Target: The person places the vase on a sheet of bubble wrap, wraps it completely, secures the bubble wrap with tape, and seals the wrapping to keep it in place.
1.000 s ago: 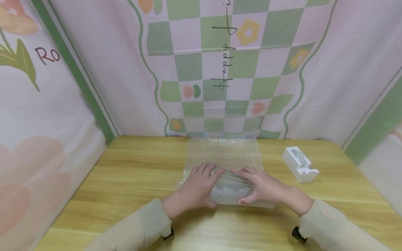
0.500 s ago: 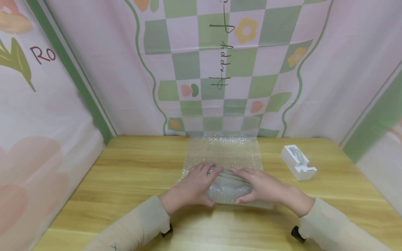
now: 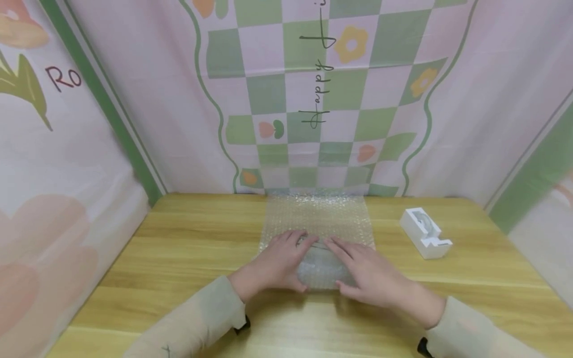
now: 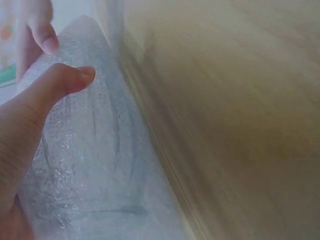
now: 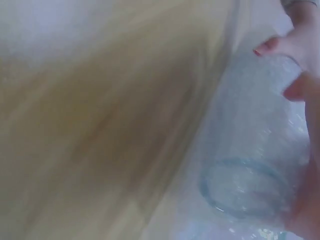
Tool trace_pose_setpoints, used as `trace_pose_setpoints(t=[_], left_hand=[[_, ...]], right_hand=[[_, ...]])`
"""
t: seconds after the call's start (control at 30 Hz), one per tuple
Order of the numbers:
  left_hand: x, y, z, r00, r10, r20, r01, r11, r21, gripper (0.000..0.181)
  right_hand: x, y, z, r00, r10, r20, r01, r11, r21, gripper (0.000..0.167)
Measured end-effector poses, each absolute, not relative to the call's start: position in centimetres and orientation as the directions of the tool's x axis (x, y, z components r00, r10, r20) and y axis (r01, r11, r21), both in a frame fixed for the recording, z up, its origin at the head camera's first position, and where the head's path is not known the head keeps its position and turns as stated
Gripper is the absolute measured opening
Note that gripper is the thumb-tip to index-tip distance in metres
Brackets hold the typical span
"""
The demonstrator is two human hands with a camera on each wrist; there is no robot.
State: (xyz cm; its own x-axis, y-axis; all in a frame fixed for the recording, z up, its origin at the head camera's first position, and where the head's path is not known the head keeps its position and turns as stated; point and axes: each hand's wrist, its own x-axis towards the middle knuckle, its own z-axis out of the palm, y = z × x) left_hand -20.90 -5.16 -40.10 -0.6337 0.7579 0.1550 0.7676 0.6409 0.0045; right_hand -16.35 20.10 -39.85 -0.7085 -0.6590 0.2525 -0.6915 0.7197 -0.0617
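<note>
Both hands hold a rounded bundle of bubble wrap point(image 3: 323, 272) lying crosswise near the middle of the table. Inside is a clear, cylinder-like object whose round bluish rim point(image 5: 245, 187) shows faintly in the right wrist view; its exact kind is unclear through the layers. My left hand point(image 3: 278, 262) curves over the bundle's left part, thumb on the near side and fingers over the top. The right hand point(image 3: 379, 274) grips the right part the same way. From the bundle, a flat sheet of bubble wrap point(image 3: 318, 214) runs back to the far table edge.
A white tape dispenser point(image 3: 426, 233) with a roll of clear tape stands at the right on the wooden table point(image 3: 192, 233). Behind the table hangs a checkered, flowered curtain point(image 3: 309, 89), which the far end of the sheet meets.
My right hand has shifted slightly toward me, its fingers repositioned on the bundle. The loose wrap edge that stuck out below it is now out of sight. The left hand has barely moved.
</note>
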Motion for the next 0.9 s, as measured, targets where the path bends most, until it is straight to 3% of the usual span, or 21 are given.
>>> trace_pose_setpoints(t=[0.13, 0.33, 0.57, 0.9], left_hand=[[-21.1, -5.0, -40.0, -0.645, 0.751, 0.142, 0.76, 0.649, 0.022, 0.116], [-21.4, -5.0, -39.8, -0.634, 0.759, 0.148, 0.769, 0.639, 0.014, 0.115], [-21.5, -5.0, -39.6, -0.648, 0.752, 0.121, 0.761, 0.648, 0.044, 0.115], [-21.7, -5.3, -39.4, -0.656, 0.749, 0.094, 0.754, 0.648, 0.104, 0.115]], right_hand=[[-16.6, 19.7, -40.8, -0.717, -0.632, 0.294, -0.67, 0.741, -0.041, 0.094], [-17.5, 19.7, -41.6, -0.688, -0.636, 0.35, -0.687, 0.726, -0.03, 0.127], [-18.2, 19.7, -42.1, -0.666, -0.644, 0.377, -0.701, 0.713, -0.019, 0.12], [-18.4, 19.5, -41.5, -0.691, -0.645, 0.326, -0.697, 0.714, -0.064, 0.117]])
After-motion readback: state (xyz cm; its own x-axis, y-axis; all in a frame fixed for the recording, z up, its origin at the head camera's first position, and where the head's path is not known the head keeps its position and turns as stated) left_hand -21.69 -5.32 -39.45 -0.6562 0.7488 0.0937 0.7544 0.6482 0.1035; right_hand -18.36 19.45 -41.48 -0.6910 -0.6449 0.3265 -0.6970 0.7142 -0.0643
